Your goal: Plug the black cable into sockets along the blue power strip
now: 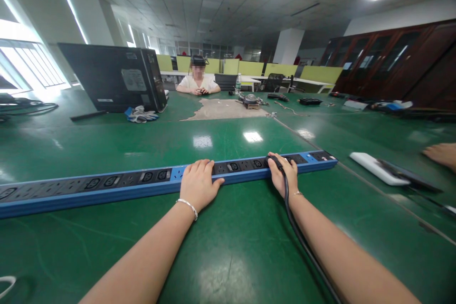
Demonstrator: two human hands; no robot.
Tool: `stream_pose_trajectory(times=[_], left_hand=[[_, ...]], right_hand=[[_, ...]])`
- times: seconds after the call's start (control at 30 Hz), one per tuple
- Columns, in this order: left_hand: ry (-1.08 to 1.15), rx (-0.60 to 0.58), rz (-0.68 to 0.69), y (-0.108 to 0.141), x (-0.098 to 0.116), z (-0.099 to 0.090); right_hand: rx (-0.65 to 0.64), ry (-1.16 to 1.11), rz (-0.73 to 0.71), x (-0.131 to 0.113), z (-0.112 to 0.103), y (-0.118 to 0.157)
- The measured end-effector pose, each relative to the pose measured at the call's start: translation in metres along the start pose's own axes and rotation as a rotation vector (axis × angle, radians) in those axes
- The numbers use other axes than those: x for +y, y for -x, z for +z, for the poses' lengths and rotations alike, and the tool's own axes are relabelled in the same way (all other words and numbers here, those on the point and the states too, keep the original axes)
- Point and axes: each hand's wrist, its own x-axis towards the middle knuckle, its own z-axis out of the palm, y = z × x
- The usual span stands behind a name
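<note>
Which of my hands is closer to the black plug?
Your right. The right hand has its fingers around the black plug at the blue power strip. The left hand rests on the strip, farther left.

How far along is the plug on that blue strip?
Looks done: blue power strip laid on the table, left hand resting on it. In hand: black plug, right hand holding it at the strip; seating hidden. Left, probably: confirm it's seated, let go.

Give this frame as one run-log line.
left hand: resting on blue power strip | right hand: gripping black cable's plug at strip
</note>
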Motion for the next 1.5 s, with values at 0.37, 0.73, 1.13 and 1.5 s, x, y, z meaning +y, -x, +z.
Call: stream_pose_trajectory(times=[0.37, 0.73, 1.13, 1.5], left_hand=[[-0.008, 0.007, -0.020, 0.000, 0.000, 0.000], [0.011, 0.030, -0.023, 0.000, 0.001, 0.001], [0.033, 0.056, -0.028, -0.001, 0.001, 0.004], [0.035, 0.061, -0.034, 0.001, 0.000, 0.006]], right_hand=[[-0.133, -0.236, -0.111, -0.038, 0.000, 0.012], [-0.282, -0.178, -0.133, -0.101, 0.033, 0.030], [-0.273, 0.078, -0.210, -0.134, 0.039, 0.034], [-0.274, 0.222, -0.250, -0.134, 0.041, 0.039]])
